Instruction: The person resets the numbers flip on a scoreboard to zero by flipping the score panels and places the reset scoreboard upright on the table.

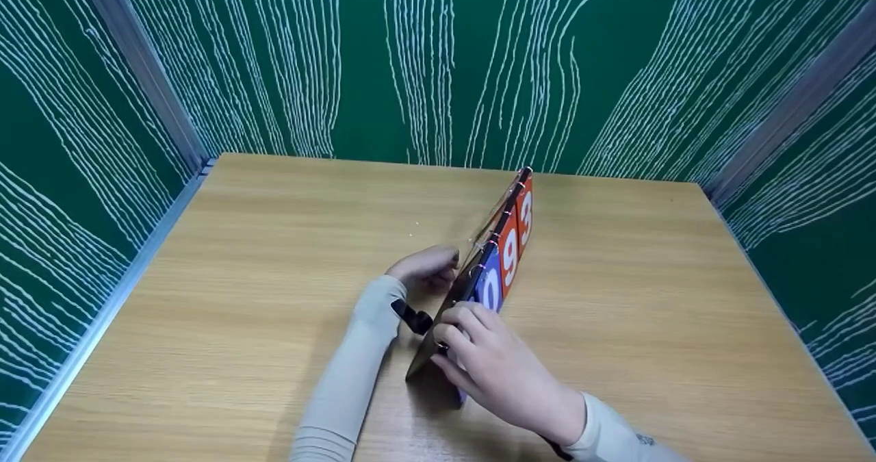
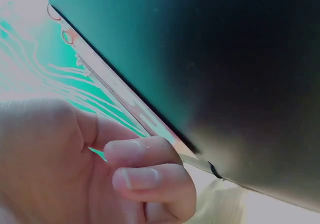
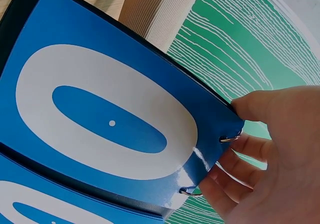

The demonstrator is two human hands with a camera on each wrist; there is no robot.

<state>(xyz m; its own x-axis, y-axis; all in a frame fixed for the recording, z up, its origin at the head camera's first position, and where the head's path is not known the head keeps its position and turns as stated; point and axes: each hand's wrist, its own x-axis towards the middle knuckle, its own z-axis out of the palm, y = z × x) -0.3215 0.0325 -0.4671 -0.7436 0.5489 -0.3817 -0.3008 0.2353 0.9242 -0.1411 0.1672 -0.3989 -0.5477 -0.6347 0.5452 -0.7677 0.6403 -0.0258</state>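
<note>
A flip scoreboard [image 1: 506,243] stands on the table, seen nearly edge-on, its dark back panel [image 2: 240,69] to the left. Red cards with 9 and 3 show on its right face, and a blue card with 0 [image 3: 90,29] is nearest me. My right hand [image 1: 499,366] grips the near top corner, thumb at the card's edge and fingers around the metal rings [image 3: 230,139]. On the back side, my left hand [image 1: 428,267] is close against the panel, fingers [image 2: 150,179] curled in front of the thumb. I cannot tell whether they pinch an edge.
The wooden table [image 1: 274,229] runs out on both sides of the scoreboard. Green walls [image 1: 363,65] with white wavy lines enclose it at the back and sides. Each forearm wears a pale sleeve [image 1: 349,373], with a black strap at the wrist.
</note>
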